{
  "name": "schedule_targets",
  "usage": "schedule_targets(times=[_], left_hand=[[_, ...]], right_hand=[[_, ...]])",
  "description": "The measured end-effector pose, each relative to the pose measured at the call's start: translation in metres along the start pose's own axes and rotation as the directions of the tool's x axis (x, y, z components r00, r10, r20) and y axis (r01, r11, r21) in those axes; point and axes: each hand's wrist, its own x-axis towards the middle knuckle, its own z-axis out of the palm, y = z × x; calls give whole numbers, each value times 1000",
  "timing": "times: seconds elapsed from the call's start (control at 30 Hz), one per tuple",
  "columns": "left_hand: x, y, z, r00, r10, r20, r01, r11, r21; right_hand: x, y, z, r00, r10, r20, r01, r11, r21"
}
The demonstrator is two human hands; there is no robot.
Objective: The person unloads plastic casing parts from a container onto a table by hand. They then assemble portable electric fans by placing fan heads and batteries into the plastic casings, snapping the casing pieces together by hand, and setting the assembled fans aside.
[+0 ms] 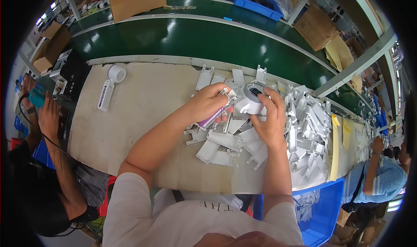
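My left hand (211,102) is closed on a white handle part with a purple piece (212,118) showing along it. Close beside it, my right hand (271,116) grips a round white head part (253,98) with a grey ring and a dark centre. The head part and the handle part are almost together; whether they touch is unclear. White plastic shells (223,139) lie loose under and around both hands. A bigger heap of white parts (306,125) is piled to the right. An assembled white handheld unit with a round head (105,90) lies at the left of the table.
Beyond the table (143,79) runs a green conveyor (191,40). A black box device (67,75) stands at the left edge, near a co-worker's hand (48,112). A blue bin (319,212) with parts sits below the right front edge. Another person (382,177) is at far right.
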Motion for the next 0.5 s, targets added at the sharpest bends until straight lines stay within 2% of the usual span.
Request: schedule_targets(times=[0.07, 0.13, 0.17, 0.23, 0.33, 0.47, 0.5], left_hand=[[1, -4, 0, 999, -24, -23, 24, 1000, 8], [1, -6, 1, 992, 21, -123, 2, 982, 188], [0, -6, 1, 992, 19, -128, 5, 982, 186], [0, -4, -1, 1000, -14, -5, 14, 987, 160], [-2, 0, -1, 999, -24, 45, 17, 987, 160], [-3, 0, 0, 999, -12, 39, 3, 973, 232], [-3, -3, 0, 999, 44, 25, -50, 960, 277]], right_hand=[[1, 1, 1, 999, -31, -8, 32, 999, 26], [0, 3, 2, 994, -102, -45, 101, 995, -18], [0, 3, 2, 994, -103, -43, 103, 995, -13], [0, 4, 2, 996, -77, -39, 77, 997, 8], [0, 4, 0, 997, -65, -41, 65, 998, 16], [3, 1, -5, 997, -71, -34, 71, 997, -1], [5, -1, -7, 997, -79, -10, 79, 997, -18]])
